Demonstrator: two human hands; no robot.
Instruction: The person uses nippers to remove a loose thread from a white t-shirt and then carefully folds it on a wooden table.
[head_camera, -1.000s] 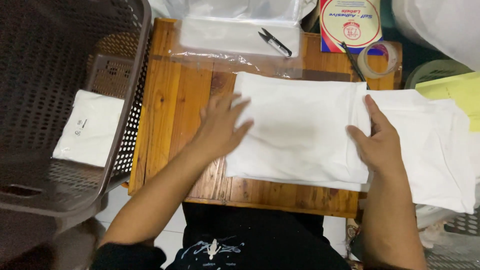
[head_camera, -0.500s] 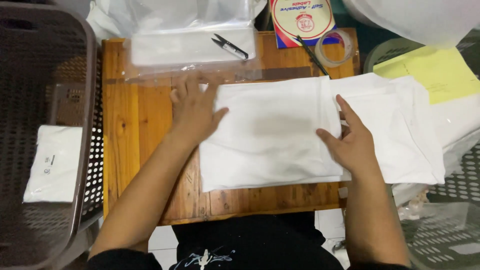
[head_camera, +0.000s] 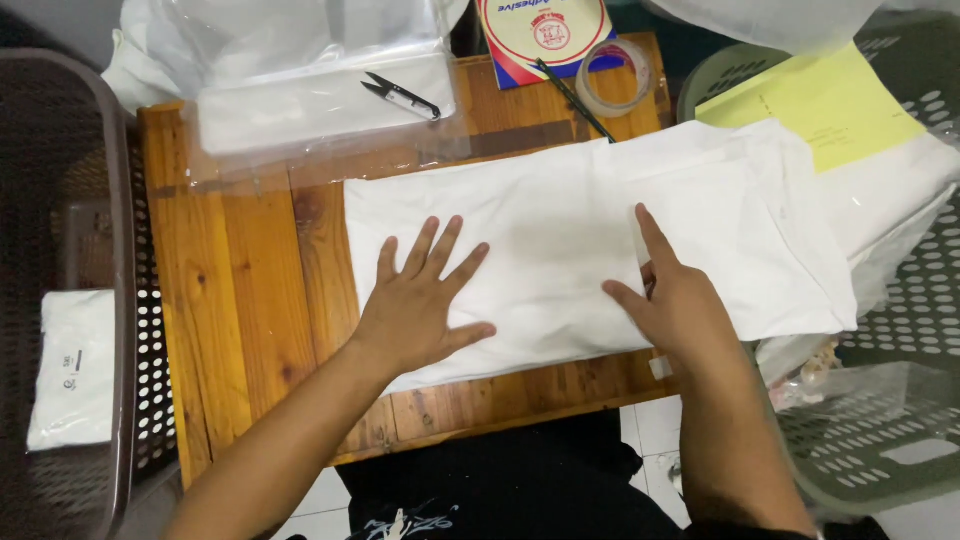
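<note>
Left hand lies flat, fingers spread, on the near-left part of the folded white cloth on the bench. Right hand presses its mid-right part, grip open w/ index out, pinching nothing. To do it well: palms flat, even pressure, edges kept square. Cloth sits under both palms, stretching right past them.
</note>
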